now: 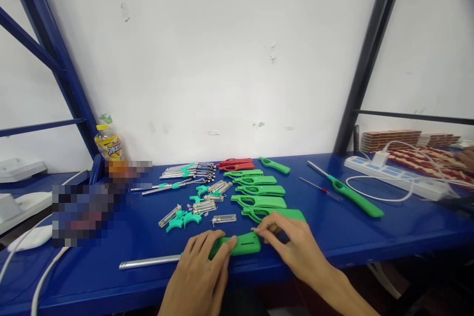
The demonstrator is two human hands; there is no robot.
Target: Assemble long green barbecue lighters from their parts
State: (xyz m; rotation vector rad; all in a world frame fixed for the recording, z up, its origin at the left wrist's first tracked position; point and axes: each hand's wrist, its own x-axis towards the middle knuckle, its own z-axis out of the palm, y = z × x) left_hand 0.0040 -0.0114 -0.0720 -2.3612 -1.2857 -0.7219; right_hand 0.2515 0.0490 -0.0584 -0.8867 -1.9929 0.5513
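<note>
A green long-neck lighter (247, 244) lies at the table's near edge, its silver tube (150, 262) pointing left. My left hand (202, 269) is closed over the middle of its handle, fingers bent around the green body. At the handle's right end, my right hand (289, 237) pinches a tiny pale piece, too small to name. Just beyond sits a green handle shell (292, 214), partly behind my right hand. Clear fuel tanks (224, 218) and teal triggers (191, 218) lie loose beyond my left hand.
Several green shells (264, 202) and red shells (237, 164) line the back. Metal tubes with wires (185, 170) lie at left. To the right are a thin screwdriver (320, 189), another green lighter (355, 199) and a power strip (400, 177). A drink bottle (110, 148) stands at left.
</note>
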